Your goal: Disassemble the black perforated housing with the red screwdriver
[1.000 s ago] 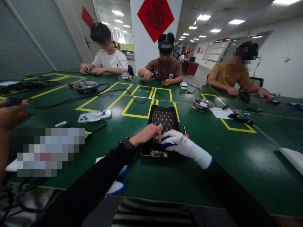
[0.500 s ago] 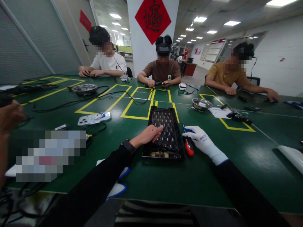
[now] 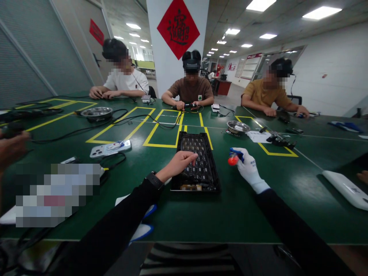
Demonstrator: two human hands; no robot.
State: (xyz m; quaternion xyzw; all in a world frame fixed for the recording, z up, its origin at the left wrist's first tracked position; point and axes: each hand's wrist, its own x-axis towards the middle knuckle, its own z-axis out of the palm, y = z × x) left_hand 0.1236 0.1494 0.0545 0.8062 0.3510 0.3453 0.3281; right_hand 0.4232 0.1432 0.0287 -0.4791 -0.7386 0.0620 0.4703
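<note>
A black rectangular tray [image 3: 213,174] lies in front of me, with rows of small shiny pieces in it and a brownish part at its near end. Over its left half is my bare left hand [image 3: 183,161]. Its thumb and fingers are drawn together; whatever is between them, if anything, is too small to make out. To the right of the tray, my right hand [image 3: 245,163] wears a white and blue glove. Wrapped in its fingers is a screwdriver [image 3: 232,159], its red handle end facing me and its shaft hidden.
A white and blue glove [image 3: 140,232] lies by the table's front edge. A phone [image 3: 110,148] rests to the left. Farther off are metal bowls [image 3: 238,127], a paper sheet [image 3: 257,137] and black cables [image 3: 71,128]. Co-workers sit across the table; another person's hand [image 3: 13,149] is at far left.
The screwdriver, earlier lying at the tray's right side under my gloved fingers, is now lifted and turned in my right hand, farther from the tray. My left hand has barely moved.
</note>
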